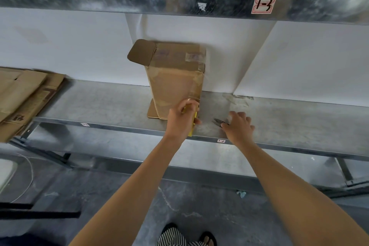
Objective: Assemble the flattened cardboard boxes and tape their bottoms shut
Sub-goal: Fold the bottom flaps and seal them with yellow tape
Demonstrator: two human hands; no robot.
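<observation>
Forearms reach fwd over a grey concrete floor to a dull galvanised metal shelf (119, 104). L hand (182, 119) grips a yellow plastic tape dispenser (193, 126), fingers curled round it. Most of the body is hidden by the hand; only a yellow edge shows below the knuckles. R hand (239, 129), just to the right & apart from the box, lies fingers-spread on the shelf over small dark metal snips (218, 122). Its thumb side touches the handle end, and the blades poke out leftward toward L hand. No finger is visibly curled round them, so I read it as about to pick up, not holding yet.

Key relation: a strip of clear packing tape (193, 94) runs from the dispenser up & slightly away onto the lower right corner of the tall brown cardboard box (173, 84). The box stands upright just beyond L hand, long axis vertical. So the strand is short, approx vertical, & sits left of the snips, just above L hand. R hand is the nearer one to the snips; L prob holds the tape taut. The cut prob needs the snips lifted, carried left, blades set across the strand close to the box edge.

Box's upper end is folded shut w/ tape bands over it. One rounded flap (141, 52) sticks out at top left; another lies flat on the shelf at the base. Sealing looks nearly done on this one. Off to the left, a stack of flattened brown cardboard boxes (22, 94) overhangs the shelf edge, so plenty remains.
</observation>
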